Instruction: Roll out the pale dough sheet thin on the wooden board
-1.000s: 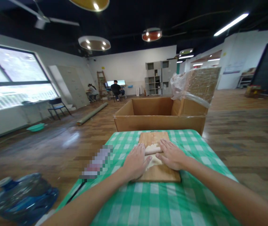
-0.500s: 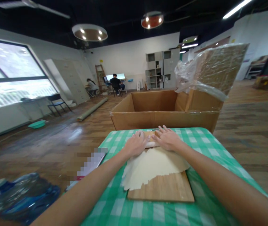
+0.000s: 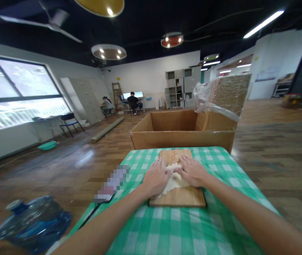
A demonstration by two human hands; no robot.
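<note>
Left hand and right hand are pressing flat, fingers spread, on dough lying between them on the board; rolling it out likely needs even pressure.

Half a second ago both hands were up at the far edge of the cutting board. Now the left hand and right hand lie flat lower in the frame, over the board's middle, much where they were a second ago. The dough, then a wide sheet spread below the hands, now shows only as a small pale patch between them (the rest is covered). The board's far end is bare again. The view has drawn back: the board and the cardboard box look smaller, and the yellow lamp is back at the top edge.
</note>
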